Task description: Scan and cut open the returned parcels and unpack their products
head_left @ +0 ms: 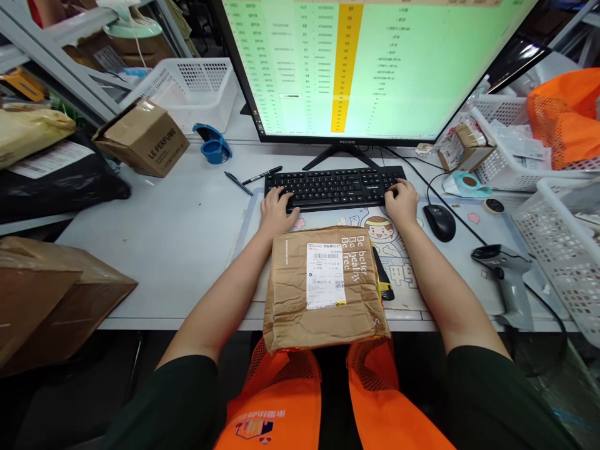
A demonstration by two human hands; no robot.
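Note:
My left hand point(277, 212) rests at the left end of a black keyboard point(335, 188), fingers stretched over its keys. At the keyboard's right end lies my right hand point(402, 201), its fingers curled over the number keys; whether it holds anything is hidden. Between my forearms a creased brown cardboard box point(288, 294) overhangs the table's front edge, a white shipping label point(325, 275) on top. A black and yellow tool point(383, 275), partly hidden, lies at its right side. Behind the keyboard a monitor point(347, 141) displays a green spreadsheet with an orange column.
Right of the keyboard are a black mouse point(439, 222), a grey barcode scanner point(509, 281) with its cable, and white baskets point(562, 240). Two pens point(238, 183), a blue round container point(215, 149), a perfume carton point(149, 140) and a white basket point(219, 87) stand left. Another carton point(60, 300) sits at far left.

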